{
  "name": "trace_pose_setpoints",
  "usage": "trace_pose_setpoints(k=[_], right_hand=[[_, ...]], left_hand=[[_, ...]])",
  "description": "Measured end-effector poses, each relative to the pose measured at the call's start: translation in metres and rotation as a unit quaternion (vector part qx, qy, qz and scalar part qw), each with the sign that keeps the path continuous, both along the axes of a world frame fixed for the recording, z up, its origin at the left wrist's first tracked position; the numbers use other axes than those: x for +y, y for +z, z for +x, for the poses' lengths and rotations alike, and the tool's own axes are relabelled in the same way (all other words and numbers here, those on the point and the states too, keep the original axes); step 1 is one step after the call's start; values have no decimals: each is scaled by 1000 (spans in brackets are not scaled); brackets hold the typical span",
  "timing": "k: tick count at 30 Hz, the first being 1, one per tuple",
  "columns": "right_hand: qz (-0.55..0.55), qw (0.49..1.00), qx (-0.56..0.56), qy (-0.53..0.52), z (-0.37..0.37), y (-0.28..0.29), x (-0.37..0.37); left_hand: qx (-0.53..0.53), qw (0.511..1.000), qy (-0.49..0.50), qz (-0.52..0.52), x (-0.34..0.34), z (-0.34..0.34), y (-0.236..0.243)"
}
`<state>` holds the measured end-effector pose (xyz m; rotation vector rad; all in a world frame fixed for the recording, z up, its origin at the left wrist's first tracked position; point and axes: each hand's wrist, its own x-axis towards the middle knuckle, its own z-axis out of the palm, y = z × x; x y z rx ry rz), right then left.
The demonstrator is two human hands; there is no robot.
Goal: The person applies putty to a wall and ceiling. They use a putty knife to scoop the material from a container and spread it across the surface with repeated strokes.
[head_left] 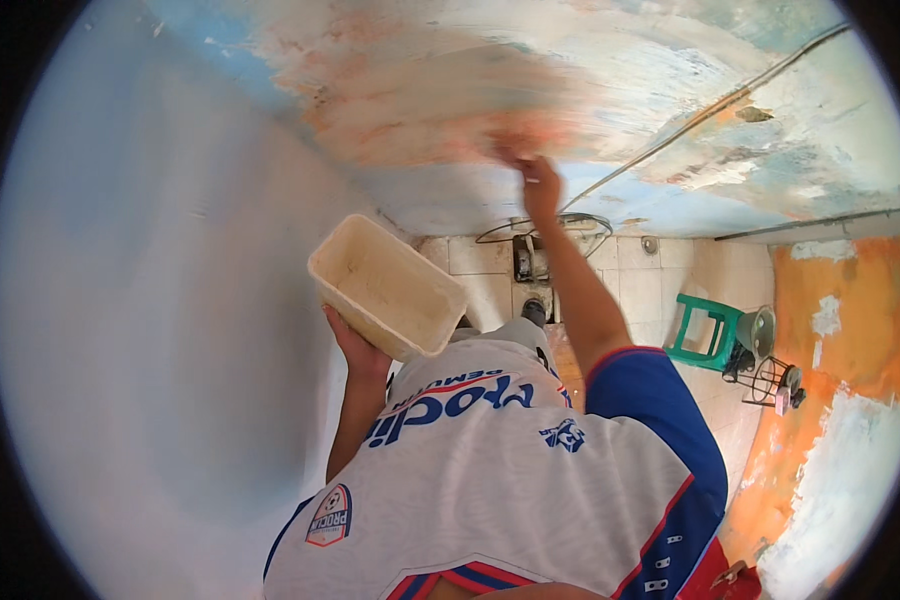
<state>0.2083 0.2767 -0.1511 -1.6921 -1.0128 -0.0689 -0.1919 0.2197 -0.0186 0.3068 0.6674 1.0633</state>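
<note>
Gripping one cream tub in the fingers of the left hand, just past one white shirt. Holding the right hand up at one mottled wall, with fingers too blurred to tell as spread or clenched. Looking down on one green stool on the tiled floor, at right.
</note>
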Motion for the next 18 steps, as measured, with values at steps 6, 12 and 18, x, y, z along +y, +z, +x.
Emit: trace_pose_setpoints(k=[6,12,18], right_hand=[[-199,971,-80,-105,139,79,-153],[-184,974,37,125,43,59,-96],[-38,998,-10,54,82,71,-54]], left_hand=[[-32,999,-20,-1,-27,25,-14],[14,1000,22,16,-52,80,-5],[-9,1000,13,-13,-77,131,18]])
